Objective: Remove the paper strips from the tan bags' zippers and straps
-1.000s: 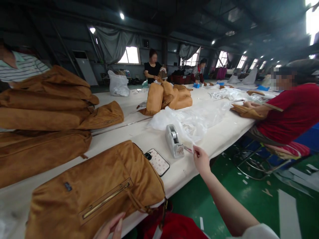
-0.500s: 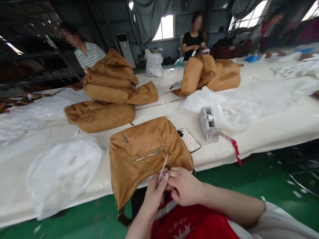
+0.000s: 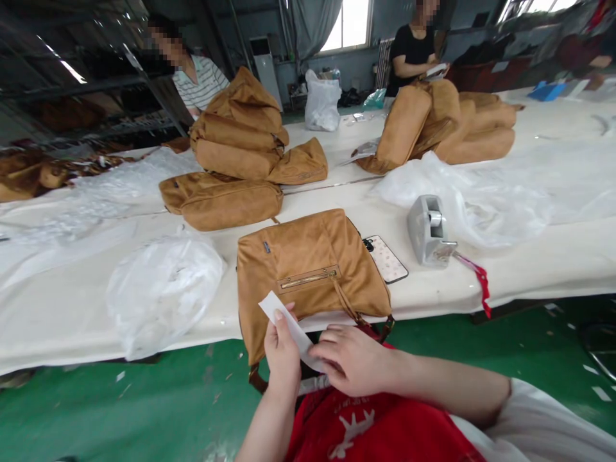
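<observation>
A tan suede bag [image 3: 308, 269] with a brass zip lies at the near edge of the white table [image 3: 529, 263], partly hanging over it. In front of it my left hand [image 3: 282, 353] pinches a strip of white tape or paper [image 3: 289, 324] between thumb and fingers. My right hand [image 3: 353, 359] is closed on the strip's lower end, just right of the left hand, above my red lap. A grey tape dispenser [image 3: 427, 231] stands to the right on the table, a red tag hanging from its front.
A phone [image 3: 386, 258] in a patterned case lies beside the bag. Clear plastic bags [image 3: 161, 292] lie left, more plastic [image 3: 481, 199] behind the dispenser. Stacks of tan bags [image 3: 240, 138] [image 3: 447, 122] sit farther back. Other people work at the table's far side. Green floor below.
My right hand left the tape dispenser and came back to my lap. Both hands now hold the white strip, lifted higher and more spread than half a second ago. The view swung left.
</observation>
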The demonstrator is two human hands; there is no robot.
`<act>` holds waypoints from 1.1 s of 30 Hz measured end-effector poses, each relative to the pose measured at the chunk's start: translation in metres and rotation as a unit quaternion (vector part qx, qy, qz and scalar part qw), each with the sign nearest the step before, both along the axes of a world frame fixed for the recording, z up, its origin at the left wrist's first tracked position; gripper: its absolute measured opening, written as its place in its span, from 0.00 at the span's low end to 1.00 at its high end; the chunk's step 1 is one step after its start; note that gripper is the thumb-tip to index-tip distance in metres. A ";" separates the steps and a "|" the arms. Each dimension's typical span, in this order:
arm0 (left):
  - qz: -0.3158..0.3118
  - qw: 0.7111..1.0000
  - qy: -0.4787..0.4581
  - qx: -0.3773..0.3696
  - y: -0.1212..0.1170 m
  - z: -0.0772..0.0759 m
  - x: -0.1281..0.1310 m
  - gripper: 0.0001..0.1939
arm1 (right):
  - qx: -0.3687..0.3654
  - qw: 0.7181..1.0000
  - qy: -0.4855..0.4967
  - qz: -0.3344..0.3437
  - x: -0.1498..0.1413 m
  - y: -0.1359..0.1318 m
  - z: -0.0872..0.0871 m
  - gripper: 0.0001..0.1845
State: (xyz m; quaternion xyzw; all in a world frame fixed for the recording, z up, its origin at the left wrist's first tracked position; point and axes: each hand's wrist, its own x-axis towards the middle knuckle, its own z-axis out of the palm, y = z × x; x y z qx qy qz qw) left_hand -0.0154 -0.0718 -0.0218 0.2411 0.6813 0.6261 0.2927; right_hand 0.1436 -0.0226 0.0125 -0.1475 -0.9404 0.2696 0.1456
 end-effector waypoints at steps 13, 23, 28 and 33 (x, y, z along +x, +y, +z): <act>-0.114 0.991 -0.013 -0.072 -0.003 0.008 -0.053 0.20 | -0.139 0.944 -0.134 -0.268 -0.013 0.082 -0.022 0.11; -0.251 0.952 0.146 -0.096 -0.029 -0.003 -0.063 0.16 | -0.628 0.767 0.128 -0.021 -0.002 0.073 -0.012 0.14; -0.327 0.922 0.171 -0.115 -0.038 -0.006 -0.061 0.14 | -0.629 0.715 0.278 -0.126 -0.009 0.069 -0.007 0.14; -0.367 0.902 0.204 -0.095 -0.044 0.001 -0.058 0.12 | -0.622 0.692 0.315 -0.188 -0.015 0.071 -0.008 0.15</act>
